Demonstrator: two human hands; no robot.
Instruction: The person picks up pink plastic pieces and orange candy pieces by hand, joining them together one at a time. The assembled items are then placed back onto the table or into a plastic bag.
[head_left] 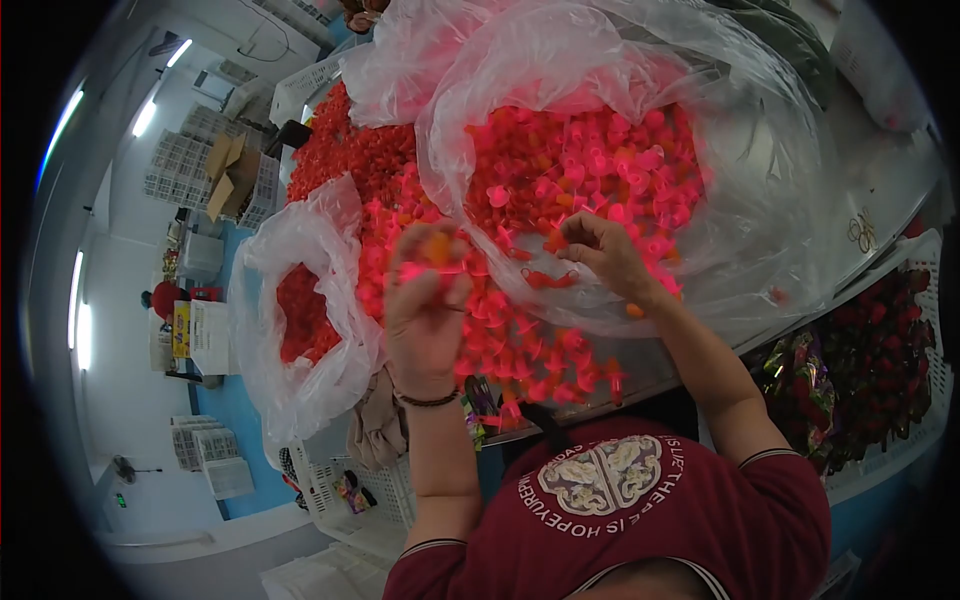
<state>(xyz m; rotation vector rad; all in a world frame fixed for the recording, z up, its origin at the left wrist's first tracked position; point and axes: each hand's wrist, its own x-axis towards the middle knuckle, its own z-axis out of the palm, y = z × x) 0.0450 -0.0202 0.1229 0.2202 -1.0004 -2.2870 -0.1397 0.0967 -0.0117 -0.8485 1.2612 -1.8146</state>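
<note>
My left hand [424, 290] is raised over the pile of pink and red plastic pieces [510, 340]. Its fingers are curled round a small orange and pink piece [438, 252], blurred by motion. To the right, my right hand [600, 252] pinches a small red piece [556, 241] at the near edge of the open clear plastic bag [740, 270]. That bag holds many pink and red pieces. Several loose red pieces [548, 279] lie just below my right fingertips. The pile spreads between the two hands and toward the table's near edge.
A smaller clear bag [262, 300] with red pieces stands at the left, with more red pieces [365, 150] behind. A white crate [935, 330] of dark red items is at the right. Rubber bands [861, 231] lie on the table. Another person [163, 299] is far left.
</note>
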